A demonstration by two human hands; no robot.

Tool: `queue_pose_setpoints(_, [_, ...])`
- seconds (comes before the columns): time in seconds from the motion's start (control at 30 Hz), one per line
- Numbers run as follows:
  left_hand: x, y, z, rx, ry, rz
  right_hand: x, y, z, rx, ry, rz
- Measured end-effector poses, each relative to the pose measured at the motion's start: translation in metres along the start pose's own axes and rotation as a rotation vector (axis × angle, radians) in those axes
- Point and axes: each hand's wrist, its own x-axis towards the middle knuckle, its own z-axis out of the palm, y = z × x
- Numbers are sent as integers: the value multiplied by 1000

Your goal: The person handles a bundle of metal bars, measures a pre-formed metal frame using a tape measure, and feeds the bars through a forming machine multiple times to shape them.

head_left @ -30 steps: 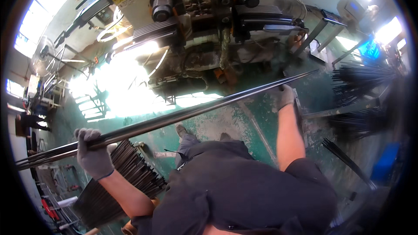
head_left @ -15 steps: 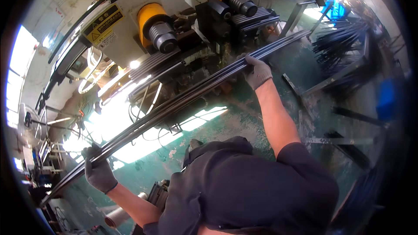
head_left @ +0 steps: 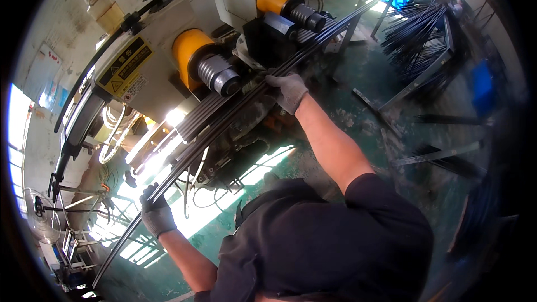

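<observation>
A bundle of several long, thin dark metal rods (head_left: pixel 211 134) runs slantwise from the lower left to the upper right. My left hand (head_left: pixel 157 213), in a grey glove, is closed round the bundle toward its lower left end. Farther along, my gloved right hand (head_left: pixel 290 90) grips it, thumb on the near side; part of its fingers is hidden behind the rods. The bundle lies close along the front of a machine, just below two orange cylinders (head_left: pixel 190 56) with ribbed metal ends (head_left: pixel 217 75). More rods (head_left: pixel 202 113) lie in the machine beside the bundle.
At the right, a large pile of dark rods (head_left: pixel 417 36) rests on a metal frame (head_left: pixel 417 83). A blue container (head_left: pixel 482 86) stands beyond it. Cables (head_left: pixel 114 134) hang at the machine's left, and a fan (head_left: pixel 42 215) is at the far left. The floor (head_left: pixel 347 151) is green.
Both hands have carried the rod bundle up toward the machine. It now slants more steeply, and its far end reaches higher. My left hand moved right, my right hand slightly left.
</observation>
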Motion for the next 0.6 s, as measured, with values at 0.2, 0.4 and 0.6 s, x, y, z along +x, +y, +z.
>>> queue_pose_setpoints(0.2, [24, -1, 36, 18, -23, -48, 73, 4, -13, -239, 246, -121])
queue_pose_setpoints(0.4, [48, -10, 32, 180, 12, -93, 90, 2, 15, -342, 495, -139])
queue_pose_setpoints(0.6, [92, -59, 32, -108, 52, -104, 97, -4, 17, -424, 540, -206])
